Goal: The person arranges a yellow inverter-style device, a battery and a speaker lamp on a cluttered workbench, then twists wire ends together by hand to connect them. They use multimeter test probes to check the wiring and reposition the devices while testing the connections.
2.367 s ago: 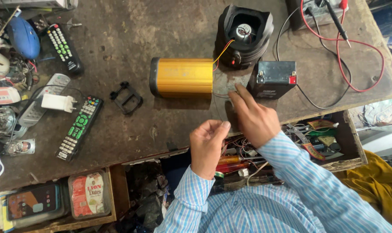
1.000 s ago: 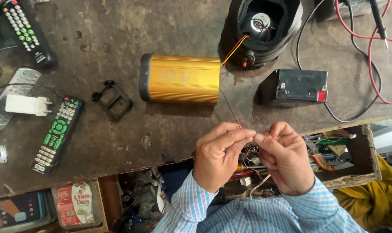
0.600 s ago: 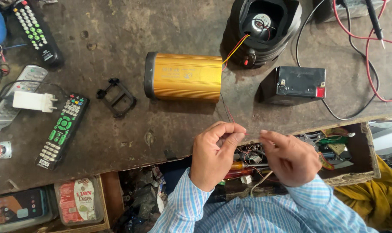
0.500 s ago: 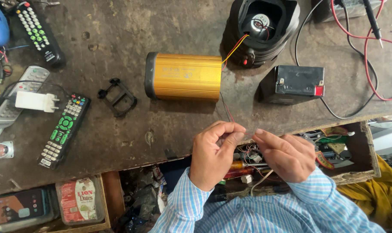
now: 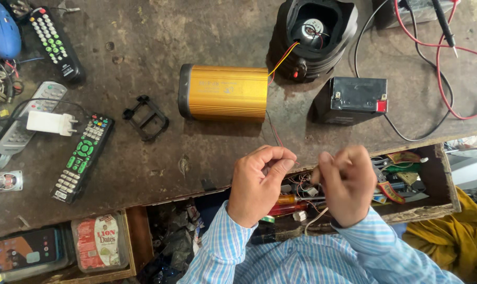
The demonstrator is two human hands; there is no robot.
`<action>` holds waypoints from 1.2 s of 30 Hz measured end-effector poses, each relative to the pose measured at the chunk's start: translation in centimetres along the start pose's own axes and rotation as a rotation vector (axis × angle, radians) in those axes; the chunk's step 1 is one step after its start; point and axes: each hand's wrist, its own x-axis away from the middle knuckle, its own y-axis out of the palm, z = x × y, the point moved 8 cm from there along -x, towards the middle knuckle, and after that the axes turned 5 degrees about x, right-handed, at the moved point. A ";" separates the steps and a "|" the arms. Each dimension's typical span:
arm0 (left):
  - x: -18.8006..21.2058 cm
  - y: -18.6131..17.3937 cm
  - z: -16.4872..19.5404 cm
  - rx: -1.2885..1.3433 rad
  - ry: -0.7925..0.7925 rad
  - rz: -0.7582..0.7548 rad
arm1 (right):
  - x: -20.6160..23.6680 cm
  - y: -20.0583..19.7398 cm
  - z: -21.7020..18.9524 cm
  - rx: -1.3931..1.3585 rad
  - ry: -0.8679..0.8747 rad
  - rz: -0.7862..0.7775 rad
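1. Two hands meet at the worktop (image 5: 144,173) edge: the left hand (image 5: 258,181) pinches a thin wire (image 5: 274,131) between thumb and forefinger, and the right hand (image 5: 346,181) has its fingers curled shut around a small wire end.
2. The step looks like joining or stripping these leads; next calls for a steady, fine twist.
3. Behind them an open drawer (image 5: 427,179) holds tools.
4. Farther off the wire runs to the gold box (image 5: 225,93), beside a battery (image 5: 354,99) and a speaker (image 5: 314,34).
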 end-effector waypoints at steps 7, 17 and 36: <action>0.1 0.0 0.1 0.016 -0.008 -0.001 | 2.1 1.6 -7.7 0.533 -1.262 -0.121; 0.1 0.1 -0.3 0.010 -0.033 -0.016 | 0.0 2.2 1.7 -0.491 0.292 -0.153; 0.0 0.3 -0.5 0.011 -0.100 -0.011 | 2.0 2.4 -6.5 0.462 -1.003 -0.107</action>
